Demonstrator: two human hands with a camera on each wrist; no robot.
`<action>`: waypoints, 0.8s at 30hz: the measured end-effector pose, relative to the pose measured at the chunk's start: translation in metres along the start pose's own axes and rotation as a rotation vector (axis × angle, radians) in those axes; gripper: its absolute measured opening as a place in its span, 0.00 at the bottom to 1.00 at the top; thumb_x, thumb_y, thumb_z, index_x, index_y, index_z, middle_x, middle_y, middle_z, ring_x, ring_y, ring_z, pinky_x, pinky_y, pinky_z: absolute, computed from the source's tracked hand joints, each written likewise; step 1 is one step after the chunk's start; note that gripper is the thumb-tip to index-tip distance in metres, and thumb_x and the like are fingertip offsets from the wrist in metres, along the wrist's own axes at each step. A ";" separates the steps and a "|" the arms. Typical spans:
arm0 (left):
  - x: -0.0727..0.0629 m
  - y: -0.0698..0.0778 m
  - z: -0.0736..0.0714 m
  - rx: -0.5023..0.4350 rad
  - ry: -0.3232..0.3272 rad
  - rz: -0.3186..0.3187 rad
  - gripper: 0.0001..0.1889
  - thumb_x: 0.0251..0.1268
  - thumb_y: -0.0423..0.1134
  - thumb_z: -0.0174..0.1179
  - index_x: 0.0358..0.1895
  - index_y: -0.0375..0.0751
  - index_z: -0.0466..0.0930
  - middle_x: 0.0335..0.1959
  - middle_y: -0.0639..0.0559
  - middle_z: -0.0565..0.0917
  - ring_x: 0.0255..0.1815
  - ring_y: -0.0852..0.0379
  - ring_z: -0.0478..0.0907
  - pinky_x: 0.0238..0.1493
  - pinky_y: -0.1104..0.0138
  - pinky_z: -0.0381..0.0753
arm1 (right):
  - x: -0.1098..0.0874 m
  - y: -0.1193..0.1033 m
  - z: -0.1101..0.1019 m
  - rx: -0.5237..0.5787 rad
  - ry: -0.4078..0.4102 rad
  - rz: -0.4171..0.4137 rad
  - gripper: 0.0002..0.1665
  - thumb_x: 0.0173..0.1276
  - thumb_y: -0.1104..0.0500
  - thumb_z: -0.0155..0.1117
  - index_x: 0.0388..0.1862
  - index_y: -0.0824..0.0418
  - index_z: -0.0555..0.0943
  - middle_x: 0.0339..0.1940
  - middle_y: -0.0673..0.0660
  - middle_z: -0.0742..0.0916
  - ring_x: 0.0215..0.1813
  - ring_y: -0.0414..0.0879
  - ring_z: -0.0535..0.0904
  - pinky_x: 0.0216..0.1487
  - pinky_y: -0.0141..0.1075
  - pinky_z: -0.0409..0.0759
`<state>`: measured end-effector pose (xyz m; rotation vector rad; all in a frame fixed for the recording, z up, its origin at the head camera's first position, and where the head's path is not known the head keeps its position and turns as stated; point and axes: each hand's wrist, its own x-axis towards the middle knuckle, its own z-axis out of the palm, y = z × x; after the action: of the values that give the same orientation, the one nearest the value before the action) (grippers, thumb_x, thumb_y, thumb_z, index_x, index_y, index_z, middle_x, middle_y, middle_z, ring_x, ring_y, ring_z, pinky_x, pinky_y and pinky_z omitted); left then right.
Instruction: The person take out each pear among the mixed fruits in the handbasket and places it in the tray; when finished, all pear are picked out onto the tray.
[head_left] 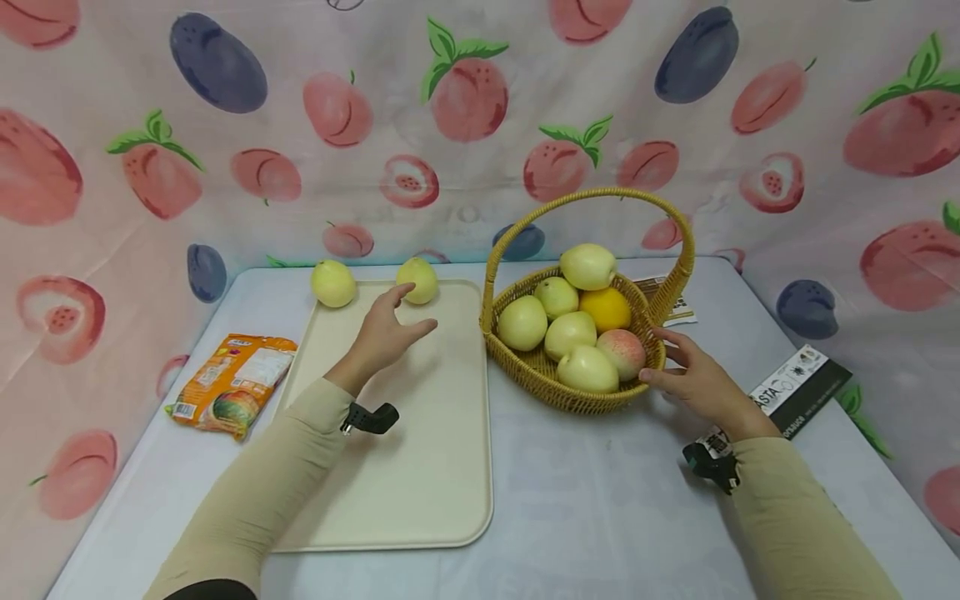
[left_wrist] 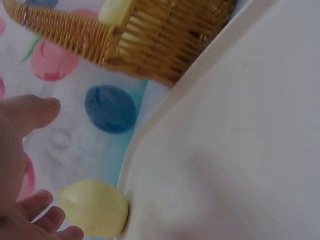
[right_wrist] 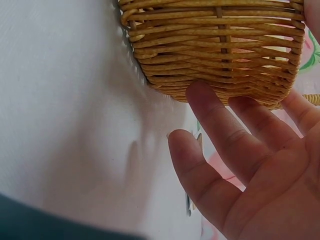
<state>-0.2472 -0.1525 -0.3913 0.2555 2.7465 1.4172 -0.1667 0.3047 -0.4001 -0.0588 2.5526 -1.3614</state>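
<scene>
My left hand (head_left: 386, 333) hovers over the beige tray (head_left: 420, 467), thumb and fingers spread, holding nothing. Just beyond its fingertips, a pale yellow-green pear (head_left: 418, 282) lies at the tray's far edge. Another similar pear (head_left: 333, 283) sits by the far left corner. My right hand (head_left: 701, 383) holds the right side of a wicker basket (head_left: 540, 387), thumb at the rim and fingertips against the outer wall (right_wrist: 225, 60). Inside are several pale pears (head_left: 588, 369), an orange (head_left: 606, 309) and a pinkish peach (head_left: 621, 353).
Left of the tray lies an orange snack packet (head_left: 236, 383). A black-and-white pasta box (head_left: 802, 387) is at the right, behind my right wrist. Another packet (head_left: 681, 314) lies partly hidden behind the basket, whose tall handle (head_left: 585, 195) arches above it. Fruit-print cloth hangs behind.
</scene>
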 end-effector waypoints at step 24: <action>-0.057 0.054 0.028 -0.028 -0.190 0.308 0.39 0.61 0.40 0.71 0.73 0.35 0.64 0.71 0.41 0.68 0.72 0.40 0.63 0.69 0.50 0.65 | 0.000 0.001 0.001 0.013 -0.002 -0.007 0.54 0.71 0.48 0.67 0.83 0.58 0.45 0.77 0.77 0.54 0.71 0.75 0.61 0.63 0.66 0.67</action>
<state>-0.1814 -0.1089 -0.3659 0.7985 2.6126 1.4050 -0.1665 0.3047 -0.4012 -0.0661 2.5439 -1.3795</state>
